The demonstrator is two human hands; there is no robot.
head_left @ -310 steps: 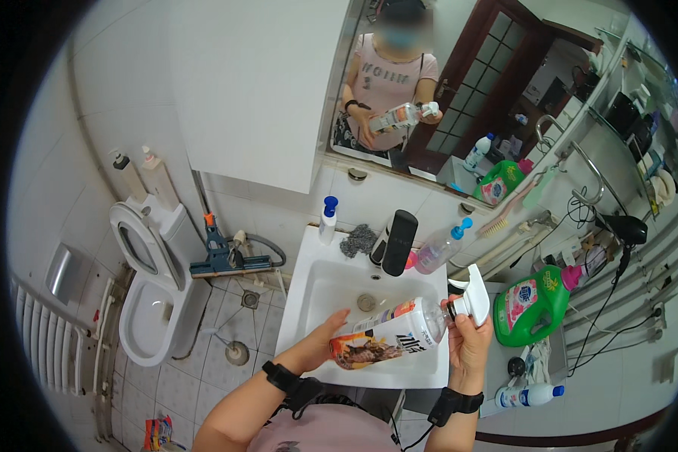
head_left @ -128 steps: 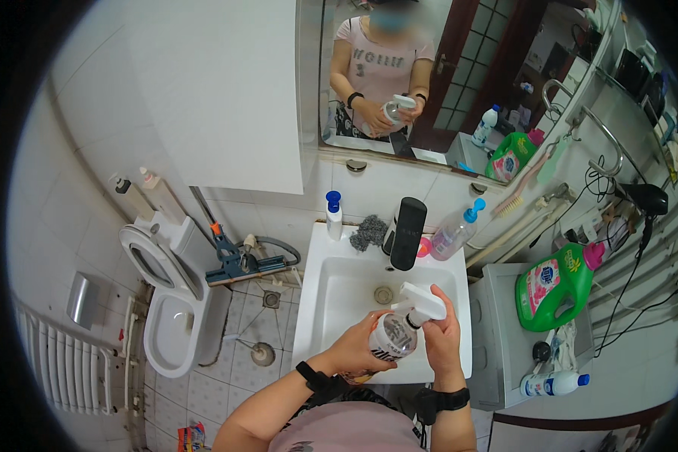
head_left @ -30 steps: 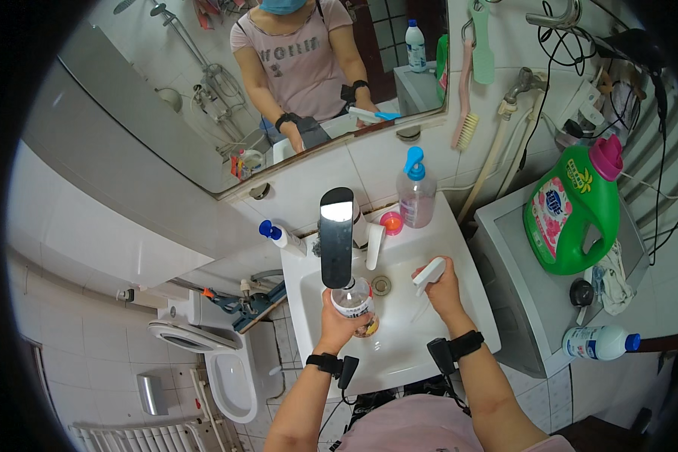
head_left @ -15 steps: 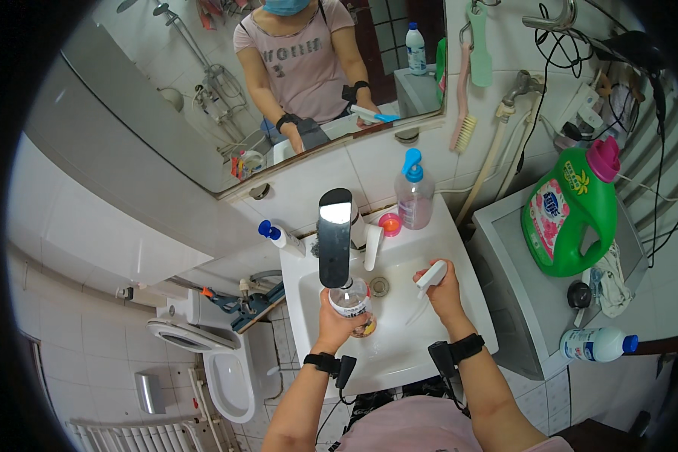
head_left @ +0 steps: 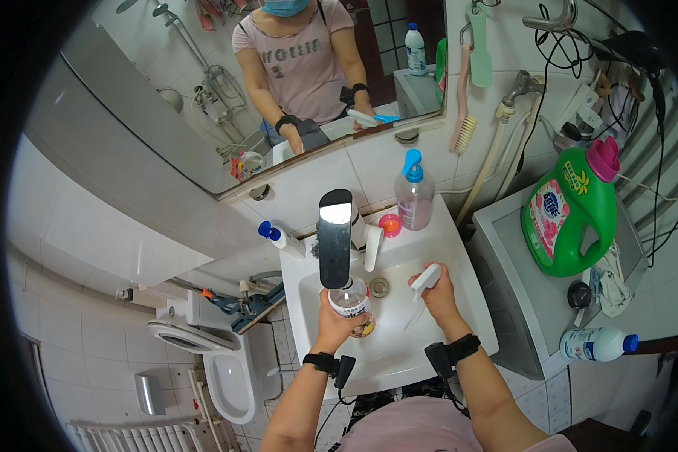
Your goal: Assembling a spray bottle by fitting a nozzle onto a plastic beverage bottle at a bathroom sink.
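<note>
My left hand (head_left: 336, 324) is wrapped round a clear plastic bottle (head_left: 349, 300) with a printed label. The bottle's open neck is directly under the dark end of the faucet (head_left: 335, 241), over the white sink (head_left: 471, 320). Whether water runs into it cannot be made out. At the right side of the basin, my right hand (head_left: 441, 298) grips a white spray nozzle (head_left: 426, 279). A thin, pale dip tube (head_left: 413, 314) hangs from the nozzle toward the basin floor.
A pump bottle (head_left: 416, 200), a pink-orange round container (head_left: 389, 224) and a blue-capped tube (head_left: 282, 238) line the sink's back rim. To the right, a green detergent jug (head_left: 569, 211) stands on a grey cabinet (head_left: 497, 248). A mirror (head_left: 294, 83) hangs above; a toilet (head_left: 230, 384) is at left.
My right hand has shifted slightly left with the spray nozzle, toward the bottle. My left hand and the bottle stay nearly where they were under the faucet.
</note>
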